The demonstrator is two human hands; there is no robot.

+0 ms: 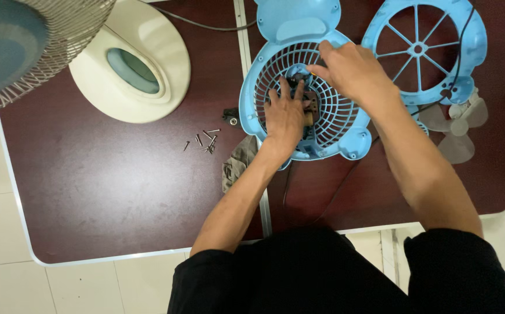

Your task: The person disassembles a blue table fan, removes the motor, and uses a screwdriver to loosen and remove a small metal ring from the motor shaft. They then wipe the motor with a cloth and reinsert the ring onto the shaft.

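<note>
A light blue fan housing (299, 35) with a round grille lies flat on the dark brown table (107, 192). My left hand (284, 116) presses on the grille's middle, fingers spread over a small dark motor part (309, 110). My right hand (351, 70) reaches in from the upper right, its fingertips pinched at the same dark part near the grille's centre. What the fingers grip is hidden. A second blue grille cover (424, 49) with thin spokes lies to the right.
Several loose screws (206, 139) lie left of the housing, with a small black piece (230, 114) and a grey rag (238, 163) close by. A cream fan base (133, 64) and a large caged fan head (26, 46) stand at the left. A translucent fan blade (459, 125) rests at right.
</note>
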